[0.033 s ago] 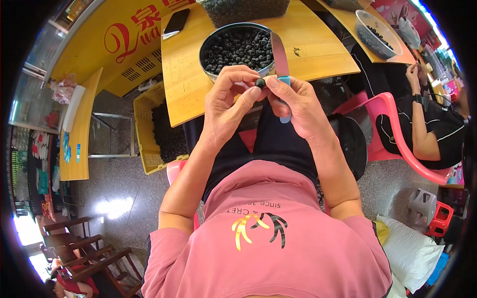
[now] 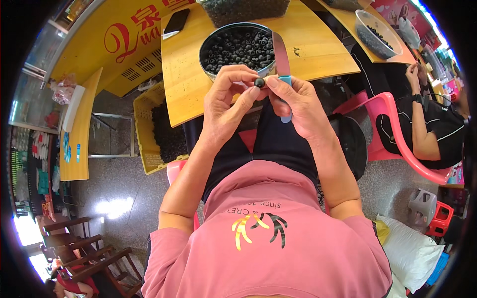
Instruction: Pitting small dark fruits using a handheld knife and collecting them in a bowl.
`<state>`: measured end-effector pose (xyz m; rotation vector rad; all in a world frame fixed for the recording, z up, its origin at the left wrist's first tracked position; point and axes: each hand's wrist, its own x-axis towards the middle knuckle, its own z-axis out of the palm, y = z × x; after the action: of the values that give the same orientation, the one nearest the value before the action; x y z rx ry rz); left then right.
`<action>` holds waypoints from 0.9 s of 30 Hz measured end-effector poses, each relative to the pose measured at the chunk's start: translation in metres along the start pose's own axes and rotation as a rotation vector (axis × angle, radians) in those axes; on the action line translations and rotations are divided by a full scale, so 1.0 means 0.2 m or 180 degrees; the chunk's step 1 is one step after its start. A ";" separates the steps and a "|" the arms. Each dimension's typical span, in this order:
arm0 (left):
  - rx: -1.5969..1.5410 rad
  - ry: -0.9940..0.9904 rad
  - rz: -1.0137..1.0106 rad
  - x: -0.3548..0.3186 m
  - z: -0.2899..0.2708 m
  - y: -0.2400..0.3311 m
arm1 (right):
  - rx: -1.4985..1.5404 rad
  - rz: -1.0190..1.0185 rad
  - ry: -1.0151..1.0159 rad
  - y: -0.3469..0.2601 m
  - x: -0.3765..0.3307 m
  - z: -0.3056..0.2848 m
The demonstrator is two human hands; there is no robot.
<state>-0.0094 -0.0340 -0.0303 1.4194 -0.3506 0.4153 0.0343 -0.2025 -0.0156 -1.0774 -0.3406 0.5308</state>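
Over my lap, at the table's near edge, both hands meet. My left hand (image 2: pixel 226 97) is closed, pinching a small glossy dark round piece (image 2: pixel 259 83) between thumb and fingers. My right hand (image 2: pixel 299 102) is wrapped round the blue handle of a knife (image 2: pixel 281 54), whose broad blade points up and away. Its thumb and fingertip press close beside the round piece; whether they touch it I cannot tell. Just beyond the hands stands a round bowl (image 2: pixel 202 63) full of similar small dark pieces, their kind unclear.
The bowl stands on a wooden table (image 2: pixel 318 49) with a phone (image 2: pixel 177 21) and a clear tub (image 2: pixel 243 11) of dark pieces. A yellow crate (image 2: pixel 140 114) sits on the floor at left. To the right, a person in black sits in a pink chair (image 2: pixel 395 111) near another tub (image 2: pixel 365 35).
The knife blade has shifted very slightly to the right. Otherwise the hands and the round piece look the same.
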 end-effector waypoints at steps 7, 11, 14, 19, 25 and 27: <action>0.1135 -0.0105 0.0668 0.00 0.00 -0.01 | 0.0016 0.0086 0.0164 -0.02 -0.01 0.01; 0.0567 0.0055 0.0319 -0.03 0.02 -0.02 | -0.0007 -0.0009 0.0125 0.00 0.00 0.00; 0.0348 0.0105 0.0175 -0.04 0.02 -0.02 | -0.0026 -0.0075 0.0131 0.00 0.00 0.01; 0.0364 0.0101 -0.0135 -0.05 0.03 0.03 | -0.0165 -0.0095 0.0213 0.00 0.00 0.02; 0.0190 0.0273 -0.0756 -0.05 0.05 0.06 | -0.0521 -0.0520 0.0216 -0.02 -0.01 0.05; 0.0106 0.0219 -0.0718 -0.05 0.05 0.04 | -0.0655 -0.0542 0.0206 -0.04 -0.02 0.05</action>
<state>-0.0223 -0.0444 -0.0267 1.4552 -0.1261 0.2858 0.0275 -0.2003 -0.0034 -1.2486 -0.4327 0.3128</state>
